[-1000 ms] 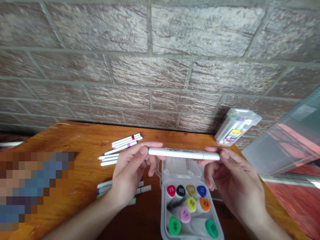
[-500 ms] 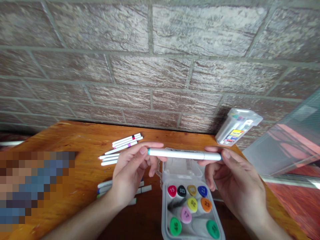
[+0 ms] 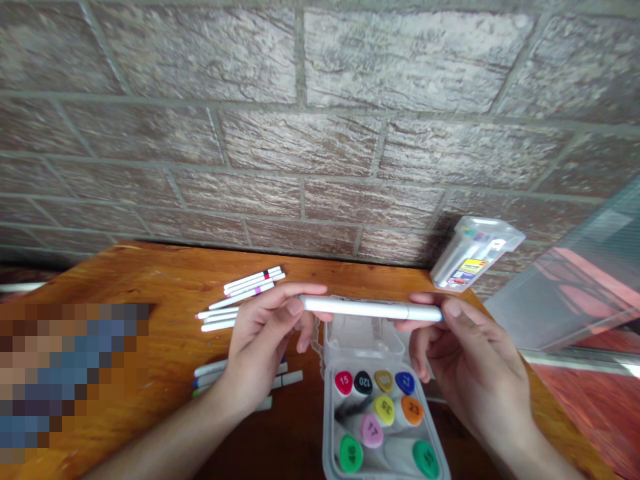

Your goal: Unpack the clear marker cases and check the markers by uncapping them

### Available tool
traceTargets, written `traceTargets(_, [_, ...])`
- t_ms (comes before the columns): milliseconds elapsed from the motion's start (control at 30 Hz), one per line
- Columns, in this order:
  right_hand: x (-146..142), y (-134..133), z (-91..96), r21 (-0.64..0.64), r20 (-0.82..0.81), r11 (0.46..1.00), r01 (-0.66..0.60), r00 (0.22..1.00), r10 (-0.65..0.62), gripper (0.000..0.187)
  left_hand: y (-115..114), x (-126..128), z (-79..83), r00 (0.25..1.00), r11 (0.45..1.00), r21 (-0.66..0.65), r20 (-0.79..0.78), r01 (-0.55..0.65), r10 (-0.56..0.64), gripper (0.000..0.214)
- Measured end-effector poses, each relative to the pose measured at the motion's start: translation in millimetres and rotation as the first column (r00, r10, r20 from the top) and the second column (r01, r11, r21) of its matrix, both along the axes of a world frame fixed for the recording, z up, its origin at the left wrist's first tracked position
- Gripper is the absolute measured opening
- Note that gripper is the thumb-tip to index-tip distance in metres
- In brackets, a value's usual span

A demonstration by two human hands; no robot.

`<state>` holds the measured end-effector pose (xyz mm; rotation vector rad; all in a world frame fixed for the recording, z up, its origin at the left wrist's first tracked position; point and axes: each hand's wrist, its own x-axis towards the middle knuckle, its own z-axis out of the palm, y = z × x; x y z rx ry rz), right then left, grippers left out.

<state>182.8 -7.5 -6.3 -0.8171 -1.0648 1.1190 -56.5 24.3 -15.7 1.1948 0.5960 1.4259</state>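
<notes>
- One white marker (image 3: 370, 307) is suspended above the table (image 3: 170, 280), nearly level across the view, its right end slightly lower in view.
- Left hand (image 3: 257, 350): thumb and forefingers closed on the marker's left end; remaining fingers loosely curled.
- Right hand (image 3: 485, 357): thumb and fingertips pinching the opposite end; lower fingers bent, gripping nothing else.
- Clear case (image 3: 327, 430): between the forearms, lid (image 3: 365, 337) folded back beneath the marker; nine coloured caps (image 3: 384, 410) visible inside, numbers including 15, 120, 72 and 46 legible.
- Loose markers: an upper group (image 3: 241, 297) lies beyond the left hand; a lower group (image 3: 210, 368) is partly hidden by it.
- Second container (image 3: 463, 260): labelled, translucent, beside the brick wall (image 3: 300, 140), contents indistinct.
</notes>
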Motion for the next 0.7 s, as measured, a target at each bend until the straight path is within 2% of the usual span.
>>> traceTargets(167, [-1.8, -0.2, 0.5, 0.031, 0.049, 0.999, 0.023, 0.998, -0.024, 0.024, 1.6, -1.0, -5.1, 0.995, 0.998, 0.016, -0.082, -0.054, 0.055, 0.024])
traceTargets(433, [-1.5, -0.6, -2.1, 0.069, 0.070, 0.997, 0.032, 0.997, -0.037, 0.019, 3.3, 1.0, -5.9, 0.992, 0.997, 0.008, -0.099, -0.074, 0.075, 0.023])
traceTargets(700, [-7.6, -6.4, 1.2, 0.007, 0.091, 0.996, 0.091, 0.992, -0.092, 0.020, 1.9, -0.5, -8.2, 0.988, 0.996, 0.008, -0.124, -0.088, 0.088, 0.020])
